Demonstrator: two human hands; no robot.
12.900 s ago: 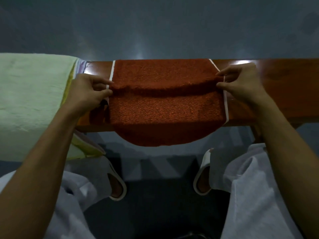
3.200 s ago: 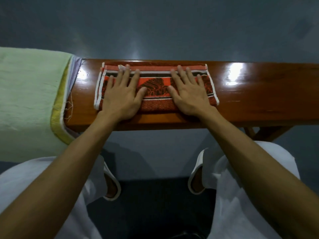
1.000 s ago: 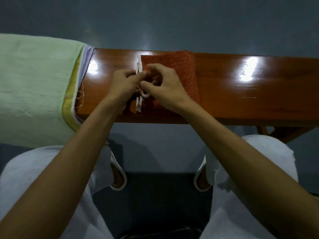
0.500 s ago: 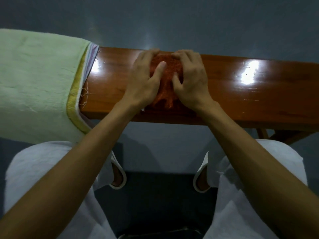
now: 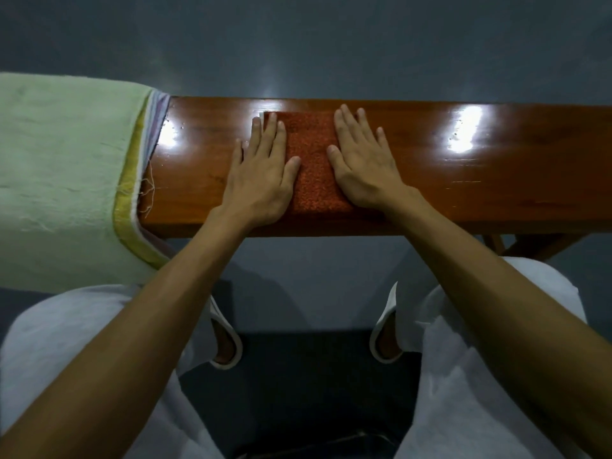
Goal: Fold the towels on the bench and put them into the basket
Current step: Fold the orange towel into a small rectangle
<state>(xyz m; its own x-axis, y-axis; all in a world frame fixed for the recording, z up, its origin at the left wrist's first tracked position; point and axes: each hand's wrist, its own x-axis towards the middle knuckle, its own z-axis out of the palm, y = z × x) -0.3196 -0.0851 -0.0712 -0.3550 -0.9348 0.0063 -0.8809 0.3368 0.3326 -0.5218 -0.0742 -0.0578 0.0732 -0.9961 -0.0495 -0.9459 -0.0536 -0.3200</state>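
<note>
Glossy grey floor [image 5: 298, 44] with pale light reflections, dark mat [image 5: 308, 376] nearer the viewer, left white open-toed slipper [image 5: 231, 354] and right white open-toed slipper [image 5: 381, 346] at the mat's far edge, well apart, white trousers [image 5: 66, 342] covering both knees.

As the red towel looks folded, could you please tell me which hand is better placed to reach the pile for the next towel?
Probably the left. The left hand rests on the red towel's left edge, nearer the green towel pile at the bench's end; the right hand rests on the other edge.
</note>
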